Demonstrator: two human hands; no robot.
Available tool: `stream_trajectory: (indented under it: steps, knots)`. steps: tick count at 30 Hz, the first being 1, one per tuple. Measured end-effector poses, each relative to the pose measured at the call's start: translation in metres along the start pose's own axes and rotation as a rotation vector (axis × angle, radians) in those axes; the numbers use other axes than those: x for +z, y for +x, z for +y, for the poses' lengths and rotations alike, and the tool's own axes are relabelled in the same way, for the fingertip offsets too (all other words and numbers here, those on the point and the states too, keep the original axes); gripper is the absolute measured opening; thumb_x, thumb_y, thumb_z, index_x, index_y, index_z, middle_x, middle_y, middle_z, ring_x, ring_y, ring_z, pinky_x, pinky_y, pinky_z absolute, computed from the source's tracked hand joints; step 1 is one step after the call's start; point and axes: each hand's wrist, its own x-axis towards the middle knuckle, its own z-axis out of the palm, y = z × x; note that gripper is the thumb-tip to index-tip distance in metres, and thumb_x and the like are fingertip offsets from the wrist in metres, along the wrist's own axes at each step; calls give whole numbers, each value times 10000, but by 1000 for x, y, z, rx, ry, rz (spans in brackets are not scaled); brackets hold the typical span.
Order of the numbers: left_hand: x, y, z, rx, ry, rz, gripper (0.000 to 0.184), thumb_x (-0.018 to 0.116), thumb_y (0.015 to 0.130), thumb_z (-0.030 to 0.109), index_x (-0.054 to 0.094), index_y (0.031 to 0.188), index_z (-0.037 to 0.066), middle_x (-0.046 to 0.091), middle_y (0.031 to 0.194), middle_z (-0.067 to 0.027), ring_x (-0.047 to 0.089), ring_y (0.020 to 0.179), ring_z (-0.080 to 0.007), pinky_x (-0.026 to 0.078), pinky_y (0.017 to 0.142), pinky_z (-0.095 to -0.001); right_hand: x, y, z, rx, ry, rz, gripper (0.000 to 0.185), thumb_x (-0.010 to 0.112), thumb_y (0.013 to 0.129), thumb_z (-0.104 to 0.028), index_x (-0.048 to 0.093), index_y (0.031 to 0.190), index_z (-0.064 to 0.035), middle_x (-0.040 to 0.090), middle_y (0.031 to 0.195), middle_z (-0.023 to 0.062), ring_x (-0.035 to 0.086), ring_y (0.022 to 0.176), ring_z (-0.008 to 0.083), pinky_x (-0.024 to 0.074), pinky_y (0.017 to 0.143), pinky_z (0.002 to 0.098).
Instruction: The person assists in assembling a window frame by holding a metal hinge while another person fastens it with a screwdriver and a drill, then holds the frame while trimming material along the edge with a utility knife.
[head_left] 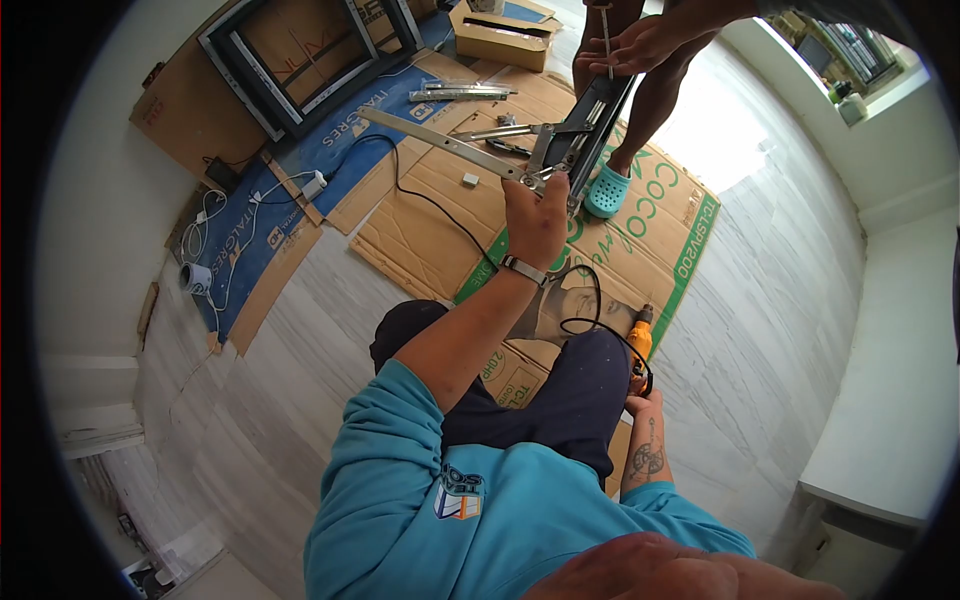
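Note:
My left hand (538,222), with a watch on its wrist, is closed on the near end of a dark metal frame profile (607,112). Hinged metal stay arms (450,143) are attached there and stick out to the left. My right hand (645,402) grips an orange power drill (640,345) low beside my right knee, its chuck pointing away from me. The drill's black cord (598,300) loops across the cardboard. At the profile's far end is another person's hand (645,48), with a thin rod-like tool (606,35) upright by its fingers.
Flattened cardboard (400,235) covers the floor under the work. A dark window frame (300,60) leans at the back left, near an open carton (505,35) and wrapped metal strips (460,92). The other person's teal clog (607,190) is close to the profile. White cables (235,235) lie left.

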Motion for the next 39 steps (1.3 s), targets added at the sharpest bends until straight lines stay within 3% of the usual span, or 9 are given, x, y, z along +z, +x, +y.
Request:
stream_trajectory:
  steps: [6, 14, 24, 26, 30, 32, 39]
  knots:
    - [-2, 6, -18, 7, -42, -17, 279, 645, 882, 212, 483, 866, -14, 553, 762, -33, 479, 642, -86, 418, 558, -263, -1, 5, -4, 43, 2, -6, 204, 374, 918, -2, 529, 979, 115, 619, 729, 173, 645, 528, 198, 584, 490, 231]
    - [-6, 8, -15, -26, 133, 40, 289, 653, 860, 191, 484, 808, -36, 565, 754, -55, 499, 647, -89, 429, 554, -268, 2, 1, -1, 28, -31, 0, 207, 378, 911, 4, 528, 995, 119, 614, 725, 172, 646, 531, 199, 583, 491, 222]
    - [-7, 1, -10, -26, 56, 11, 299, 646, 858, 196, 474, 777, -34, 547, 715, -49, 480, 626, -96, 418, 548, -281, 3, -6, 3, 17, -18, 10, 188, 390, 910, 12, 526, 984, 119, 619, 731, 168, 647, 534, 196, 588, 502, 227]
    - [-8, 0, -7, -49, 58, -14, 289, 643, 863, 197, 487, 796, -36, 552, 720, -45, 485, 629, -95, 418, 553, -279, 3, -5, 3, 29, -27, 15, 154, 427, 906, -50, 520, 865, 64, 604, 683, 141, 644, 524, 186, 570, 467, 231]
    - [-8, 1, -4, -38, -5, -28, 291, 647, 865, 206, 493, 822, -37, 547, 726, -39, 480, 636, -94, 417, 559, -278, 3, -6, 3, 55, -14, -18, 159, 422, 907, -52, 519, 868, 68, 604, 686, 143, 645, 523, 189, 573, 470, 232]
    - [-8, -2, -1, -76, -18, -83, 364, 632, 875, 226, 398, 901, -52, 515, 789, -127, 507, 701, -186, 446, 639, -351, 5, -11, 5, 40, -8, 12, 171, 415, 910, -60, 520, 872, 70, 603, 679, 145, 644, 517, 190, 574, 471, 232]
    - [-9, -4, 4, -120, -15, -121, 362, 629, 877, 209, 397, 928, -64, 522, 820, -126, 516, 716, -167, 456, 640, -332, 3, -5, 1, 31, -37, 18, 181, 412, 912, -68, 520, 881, 74, 606, 678, 145, 642, 517, 186, 570, 465, 229]
